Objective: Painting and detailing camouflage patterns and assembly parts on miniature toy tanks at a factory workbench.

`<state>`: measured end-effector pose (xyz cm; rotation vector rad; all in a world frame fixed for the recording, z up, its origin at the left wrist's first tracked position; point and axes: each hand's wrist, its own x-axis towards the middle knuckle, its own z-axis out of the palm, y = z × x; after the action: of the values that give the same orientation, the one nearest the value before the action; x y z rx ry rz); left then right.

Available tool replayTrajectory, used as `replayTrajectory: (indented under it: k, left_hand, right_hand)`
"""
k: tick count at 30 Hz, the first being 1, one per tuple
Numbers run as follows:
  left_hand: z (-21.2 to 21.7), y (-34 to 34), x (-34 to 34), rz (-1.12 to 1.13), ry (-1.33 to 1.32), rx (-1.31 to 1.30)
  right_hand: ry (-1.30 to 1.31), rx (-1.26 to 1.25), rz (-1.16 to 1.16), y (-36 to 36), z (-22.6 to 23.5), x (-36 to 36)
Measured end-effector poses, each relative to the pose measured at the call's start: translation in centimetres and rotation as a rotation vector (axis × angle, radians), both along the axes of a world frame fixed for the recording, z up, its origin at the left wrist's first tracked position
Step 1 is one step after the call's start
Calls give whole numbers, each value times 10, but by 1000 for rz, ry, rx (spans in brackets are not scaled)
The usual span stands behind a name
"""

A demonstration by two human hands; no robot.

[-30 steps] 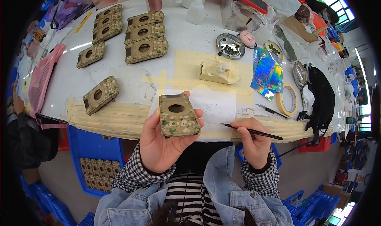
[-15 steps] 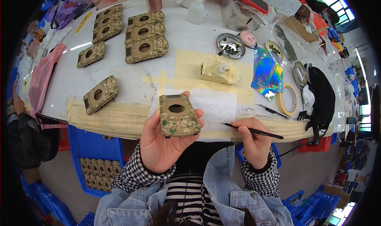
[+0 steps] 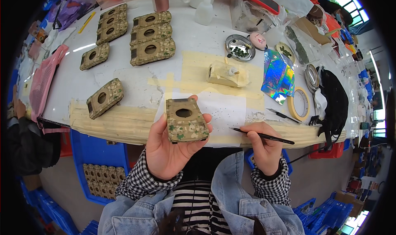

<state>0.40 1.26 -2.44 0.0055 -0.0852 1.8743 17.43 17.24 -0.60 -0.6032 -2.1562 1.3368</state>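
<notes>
My left hand (image 3: 167,152) holds a toy tank hull (image 3: 187,128) in tan, brown and green pixel camouflage, tilted above the table's front edge. A round hole sits in its top, and the thumb and fingertips grip its sides. My right hand (image 3: 263,146) pinches slim black tweezers (image 3: 270,137), their pointed tip aimed left, apart from the hull. Beneath both lies a white paper sheet (image 3: 225,111) dotted with tiny dark specks. Another camouflage hull (image 3: 105,98) rests alone to the left.
More hulls (image 3: 152,51) stand in rows at the far left. A metal dish (image 3: 239,48) holds small dark green bits. Near it are a taped block (image 3: 227,74), iridescent pouches (image 3: 277,76), a craft knife (image 3: 284,116) and a tape roll (image 3: 298,104). A blue tray (image 3: 82,146) of hulls sits lower left.
</notes>
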Motion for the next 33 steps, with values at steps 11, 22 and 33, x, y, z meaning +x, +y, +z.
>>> replayTrajectory:
  k: [11,22,33]
  left_hand:
    - [1,-1,1,-10,60,-45]
    - [4,-1,3,11,73,-81]
    - [4,-2,2,-18,103,-70]
  right_hand:
    - [44,-24,-18,0,-2,1]
    - [11,-29,-11,1,-1,1]
    - [66,-35,-24,1,-3,3]
